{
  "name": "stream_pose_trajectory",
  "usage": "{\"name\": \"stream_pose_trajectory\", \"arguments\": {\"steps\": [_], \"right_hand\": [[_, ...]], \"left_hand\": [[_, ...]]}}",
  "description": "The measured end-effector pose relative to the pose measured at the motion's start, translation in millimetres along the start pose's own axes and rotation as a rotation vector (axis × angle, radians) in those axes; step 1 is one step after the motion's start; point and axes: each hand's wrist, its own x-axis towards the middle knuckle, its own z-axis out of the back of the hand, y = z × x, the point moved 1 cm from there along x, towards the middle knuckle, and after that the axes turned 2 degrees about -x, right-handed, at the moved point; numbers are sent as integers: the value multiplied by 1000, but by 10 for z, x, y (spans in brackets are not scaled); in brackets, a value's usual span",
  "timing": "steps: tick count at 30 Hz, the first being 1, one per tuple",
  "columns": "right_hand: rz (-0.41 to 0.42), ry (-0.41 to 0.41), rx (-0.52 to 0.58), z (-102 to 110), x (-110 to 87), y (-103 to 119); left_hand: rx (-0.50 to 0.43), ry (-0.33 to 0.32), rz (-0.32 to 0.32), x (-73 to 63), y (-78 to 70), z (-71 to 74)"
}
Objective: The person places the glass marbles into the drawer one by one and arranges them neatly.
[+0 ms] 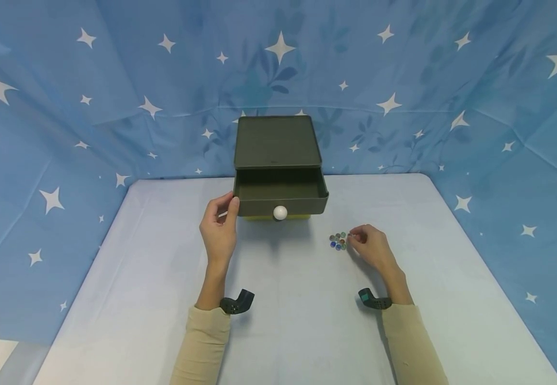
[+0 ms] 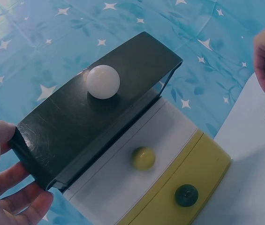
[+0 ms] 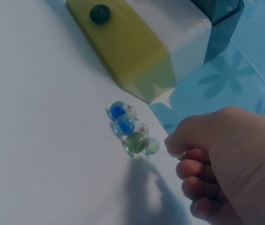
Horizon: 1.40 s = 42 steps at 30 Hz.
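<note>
A dark green drawer (image 1: 281, 206) with a white round knob (image 1: 280, 213) is pulled out at the top of a small drawer box (image 1: 278, 141). My left hand (image 1: 218, 230) grips the drawer's left front corner, thumb on one side and fingers around the edge. Off to the right, my right hand (image 1: 371, 246) pinches a glass marble (image 3: 176, 153) between thumb and forefinger. Just beside it a cluster of several glass marbles (image 3: 136, 141), blue, green and clear, lies on the white table. The part of the drawer's inside that shows holds nothing.
Below the green drawer are a white drawer with a yellow knob (image 2: 143, 158) and a yellow drawer (image 2: 207, 164) with a green knob (image 2: 186, 195). Behind the white table (image 1: 278, 321) hangs a blue star-patterned cloth (image 1: 278, 80).
</note>
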Motion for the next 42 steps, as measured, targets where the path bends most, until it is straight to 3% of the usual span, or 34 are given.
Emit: {"name": "stream_pose_trajectory", "arguments": {"steps": [18,30,42], "right_hand": [[138,-210,37,157,-20,288],[175,-292,44,272,-61,530],[273,-393,74,363,-51,734]], "left_hand": [[-9,-5,3,0,14,1],[-16,-7,-10,0,16,-4],[-15,-7,-11,1,-3,-4]]}}
